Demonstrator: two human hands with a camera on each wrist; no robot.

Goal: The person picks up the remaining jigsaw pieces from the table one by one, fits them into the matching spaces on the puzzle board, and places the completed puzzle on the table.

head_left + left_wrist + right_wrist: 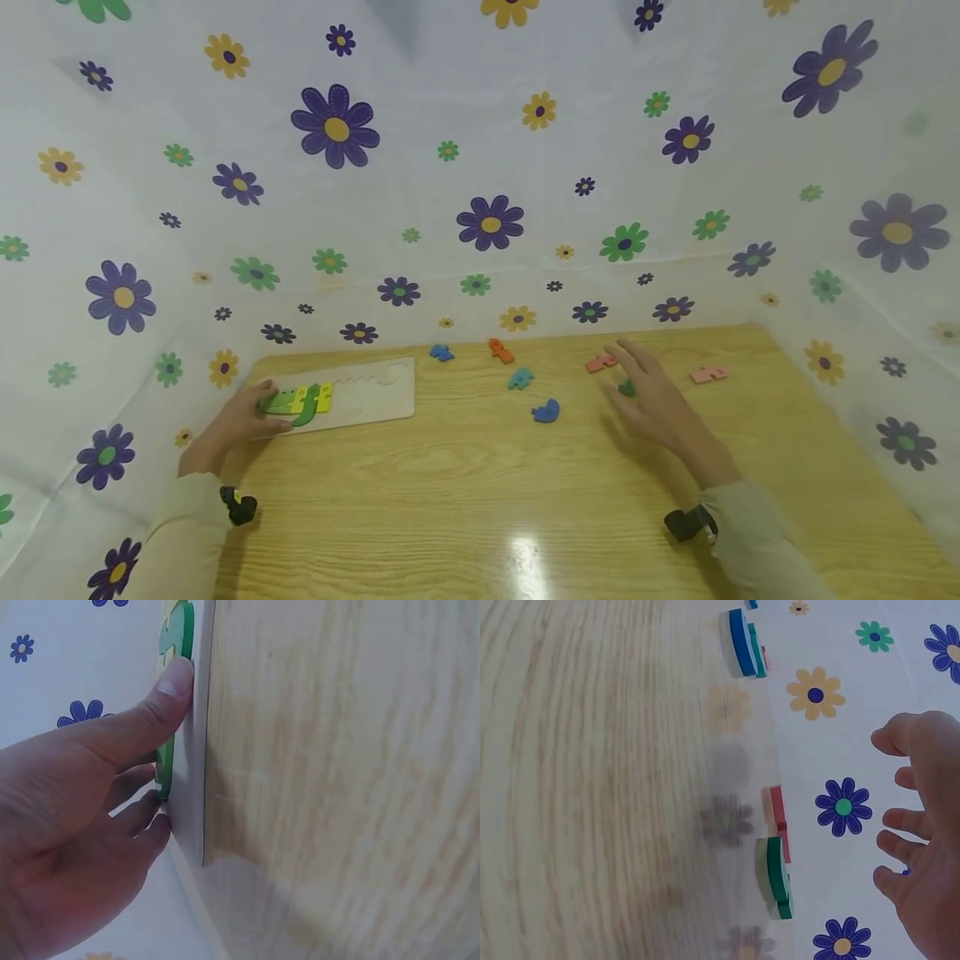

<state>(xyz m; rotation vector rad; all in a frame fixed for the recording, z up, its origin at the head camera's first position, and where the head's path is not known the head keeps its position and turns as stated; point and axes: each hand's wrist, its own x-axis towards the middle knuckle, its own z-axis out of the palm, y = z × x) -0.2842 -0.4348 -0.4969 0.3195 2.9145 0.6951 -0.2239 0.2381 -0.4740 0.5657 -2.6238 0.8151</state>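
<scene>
At the left, a pale wooden puzzle board lies on the table with joined green and yellow crocodile pieces at its left end. My left hand holds that end of the crocodile puzzle, its thumb against a green piece and the other fingers curled on the far side. Over the right part of the table hovers my right hand, fingers spread and holding nothing. Beneath it lie a dark green piece, partly hidden, and a pink piece.
Loose between board and right hand are a small blue piece, an orange piece, a teal piece and a curved blue piece. Another pink piece lies farther right. A flower-printed white curtain encloses the wooden table.
</scene>
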